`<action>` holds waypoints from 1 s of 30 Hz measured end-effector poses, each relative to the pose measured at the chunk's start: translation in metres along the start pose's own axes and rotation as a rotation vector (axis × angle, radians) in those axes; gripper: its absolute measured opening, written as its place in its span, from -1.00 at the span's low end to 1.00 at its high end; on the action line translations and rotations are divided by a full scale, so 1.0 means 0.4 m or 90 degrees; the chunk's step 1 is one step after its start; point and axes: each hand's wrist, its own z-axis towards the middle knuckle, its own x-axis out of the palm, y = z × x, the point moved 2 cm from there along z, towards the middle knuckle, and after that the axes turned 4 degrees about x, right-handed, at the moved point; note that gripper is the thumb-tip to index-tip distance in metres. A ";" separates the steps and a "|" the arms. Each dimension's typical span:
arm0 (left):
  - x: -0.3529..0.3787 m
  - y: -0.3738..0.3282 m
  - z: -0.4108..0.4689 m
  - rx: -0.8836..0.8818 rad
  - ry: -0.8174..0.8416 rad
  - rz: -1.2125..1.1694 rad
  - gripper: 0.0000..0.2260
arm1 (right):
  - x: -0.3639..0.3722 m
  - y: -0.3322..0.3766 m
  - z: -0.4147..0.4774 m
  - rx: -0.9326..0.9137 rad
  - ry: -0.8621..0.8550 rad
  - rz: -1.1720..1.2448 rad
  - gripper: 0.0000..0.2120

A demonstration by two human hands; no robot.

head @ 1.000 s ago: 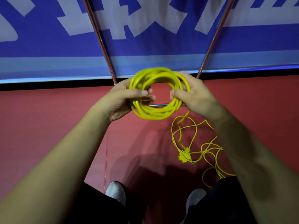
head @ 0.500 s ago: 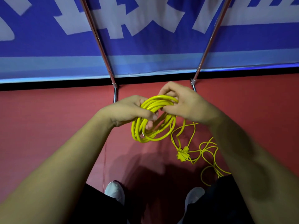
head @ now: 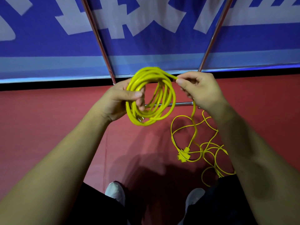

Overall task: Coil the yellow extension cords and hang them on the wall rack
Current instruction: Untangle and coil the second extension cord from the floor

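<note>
A coil of thick yellow extension cord [head: 168, 88] hangs upright in front of me. My left hand [head: 120, 101] grips its left side, thumb across the loops. My right hand [head: 199, 90] pinches the cord's free strand at the coil's upper right, and that strand drops down past my wrist. It runs to a yellow multi-way socket [head: 184, 154] lying on the red floor. Thinner yellow cord [head: 215, 153] lies in loose loops around the socket, partly hidden by my right forearm.
Two slanted metal rack poles [head: 100, 41] [head: 214, 33] rise in front of a blue banner with white lettering [head: 146, 30]. A horizontal metal bar [head: 183, 103] joins them just above the red floor [head: 48, 127]. My white shoes [head: 116, 191] stand below.
The coil has risen and opened back into a round upright ring. My right hand left the coil's rim and now pinches the trailing strand out to the right. My left hand kept its grip.
</note>
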 end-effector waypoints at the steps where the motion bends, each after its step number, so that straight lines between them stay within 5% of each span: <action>1: -0.005 -0.003 0.002 0.025 -0.026 -0.030 -0.62 | 0.000 -0.006 0.002 0.021 0.006 0.017 -0.89; 10: -0.033 -0.003 0.015 0.099 -0.120 -0.279 -0.74 | 0.090 -0.028 -0.027 0.174 0.155 0.081 -0.76; 14: -0.018 -0.001 0.019 0.138 -0.213 -0.285 -0.92 | 0.121 -0.022 -0.040 0.234 0.193 0.130 -0.76; 20: -0.024 -0.007 0.026 0.145 -0.387 -0.256 -0.75 | 0.180 -0.032 -0.066 0.222 0.256 0.018 -0.76; 28: -0.048 0.003 0.032 0.209 -0.393 -0.159 -0.77 | 0.233 -0.029 -0.103 0.250 0.372 -0.030 -0.94; 30: -0.044 0.001 0.030 0.211 -0.416 -0.142 -0.76 | 0.234 -0.015 -0.113 0.266 0.396 -0.001 -0.86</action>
